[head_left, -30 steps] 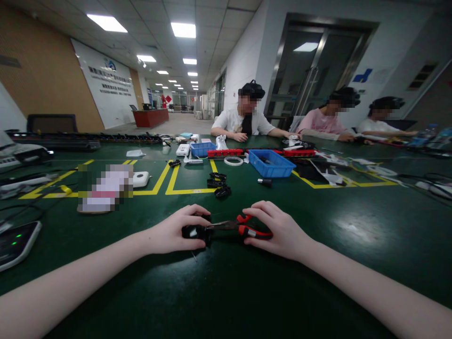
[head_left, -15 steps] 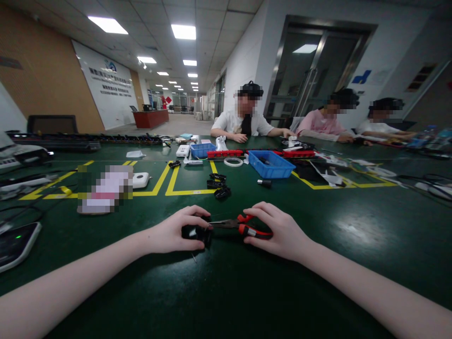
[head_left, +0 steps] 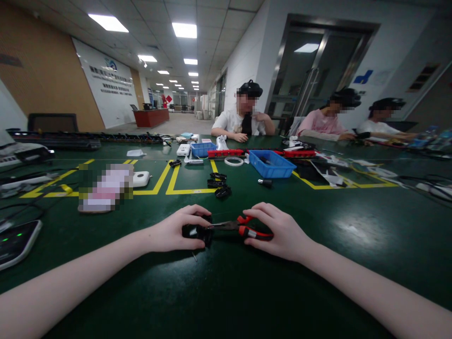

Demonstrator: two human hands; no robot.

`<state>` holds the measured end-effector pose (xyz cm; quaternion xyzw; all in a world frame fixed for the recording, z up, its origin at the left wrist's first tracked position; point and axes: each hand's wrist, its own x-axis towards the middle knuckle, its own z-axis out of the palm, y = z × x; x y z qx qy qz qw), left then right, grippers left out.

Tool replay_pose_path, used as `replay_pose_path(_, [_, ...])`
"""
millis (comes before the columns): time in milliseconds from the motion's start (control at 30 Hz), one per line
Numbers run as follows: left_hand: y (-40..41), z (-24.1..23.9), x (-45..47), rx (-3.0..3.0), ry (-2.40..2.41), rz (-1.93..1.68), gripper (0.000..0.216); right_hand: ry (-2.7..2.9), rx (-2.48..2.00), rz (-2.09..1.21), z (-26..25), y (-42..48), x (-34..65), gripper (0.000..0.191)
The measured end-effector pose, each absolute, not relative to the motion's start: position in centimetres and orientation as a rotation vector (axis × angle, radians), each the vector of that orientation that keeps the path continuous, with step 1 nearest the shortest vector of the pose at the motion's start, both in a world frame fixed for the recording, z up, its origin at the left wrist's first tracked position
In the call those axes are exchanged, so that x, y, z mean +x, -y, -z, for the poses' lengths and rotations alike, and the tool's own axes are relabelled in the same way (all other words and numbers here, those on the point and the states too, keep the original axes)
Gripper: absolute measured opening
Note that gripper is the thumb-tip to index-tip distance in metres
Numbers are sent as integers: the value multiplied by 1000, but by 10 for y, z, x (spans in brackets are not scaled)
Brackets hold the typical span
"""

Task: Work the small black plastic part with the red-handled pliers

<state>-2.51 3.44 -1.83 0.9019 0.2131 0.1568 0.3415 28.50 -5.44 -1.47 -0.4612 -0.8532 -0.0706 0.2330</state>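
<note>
My left hand [head_left: 178, 229] grips a glossy black plastic part [head_left: 204, 234] between thumb and fingers, low over the green table [head_left: 226, 296]. In my right hand [head_left: 278, 228] is a pair of needle-nose pliers [head_left: 256, 233] with red and black handles. Its handles are spread somewhat, and its thin jaws point left and reach the edge of the black part. Whether the jaws pinch anything there is too small to tell. Just below the left hand lies a thin metal pin [head_left: 194, 257].
Several black parts [head_left: 222, 191] lie ahead, left of a small black cylinder [head_left: 264, 183]. Behind them stand a blue bin [head_left: 271, 165] and a white ring [head_left: 233, 161]. A blurred-out flat object [head_left: 106, 188] and a dark device [head_left: 19, 245] are at left. People [head_left: 243, 117] sit opposite.
My hands, the black part and the pliers have hardly moved. Across the table, the person in white has raised one hand from the table toward the shoulder.
</note>
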Motion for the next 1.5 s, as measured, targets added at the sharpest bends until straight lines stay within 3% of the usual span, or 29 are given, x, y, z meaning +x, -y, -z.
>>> replay_pose_path(367, [-35,19,-25,2354,-574,-391,36,2403,-1239,78,11,54,287,54])
replay_pose_path(733, [-33,18,-25,2373,-571,-410,35,2457,-1287,-8,9,54,292,76])
replay_pose_path(1100, [-33,18,-26,2366,-549,-440,35,2473,-1120,420,5,52,289,55])
replay_pose_path(1500, [-35,20,-25,2372,-529,-464,34,2469,-1129,411,5,51,290,50])
